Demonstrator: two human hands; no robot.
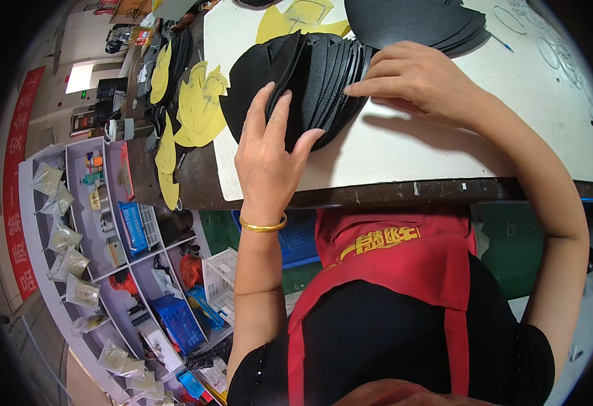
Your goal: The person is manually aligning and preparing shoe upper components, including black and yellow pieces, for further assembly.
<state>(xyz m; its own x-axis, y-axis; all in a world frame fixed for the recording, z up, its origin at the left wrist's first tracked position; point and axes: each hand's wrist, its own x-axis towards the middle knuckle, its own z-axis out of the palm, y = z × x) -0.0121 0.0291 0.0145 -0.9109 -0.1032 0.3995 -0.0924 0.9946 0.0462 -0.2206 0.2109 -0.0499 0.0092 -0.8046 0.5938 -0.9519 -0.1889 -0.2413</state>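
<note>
A fanned stack of thin black cut pieces (333, 81), leather-like with curved edges, lies on the white table sheet in front of me. My left hand (269, 159), with a gold bangle at the wrist, grips the stack's near left side. Its fingers press against a few pieces (285, 68) that stand up from the rest, and the thumb rests on the near edge. At the right side, my right hand (421, 84) holds the fanned edges, its index finger stretched across them and the other fingers partly hidden.
Another black stack (411, 24) lies behind, beside a pen (500, 42) and clear rings (559, 57). Yellow templates (200, 105) line the table's left. Below stands a compartment shelf (100, 254) with bags and blue baskets (178, 323). The table's dark edge (391, 194) runs before my red apron.
</note>
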